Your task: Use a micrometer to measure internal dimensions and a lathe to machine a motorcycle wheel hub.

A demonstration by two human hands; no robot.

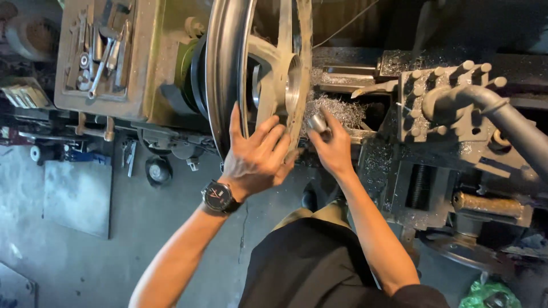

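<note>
Item: large silver spoked alloy wheel point(274, 68), mounted on a lathe. Left hand point(257, 157) is laid flat, fingers spread, on its rim. Right hand point(331, 145) is clenched around a small grey metal cylinder point(317, 121) beside the hub. Step judged: fitting or checking; careful alignment is called for next.

We note the lathe point(365, 63) carries a wheel point(257, 68) on its spindle. Swarf point(337, 111) lies heaped on the bed beside the wheel. A tray point(65, 97) on the headstock holds tools point(100, 54). The floor point(142, 228) bears a plate point(77, 197).
</note>
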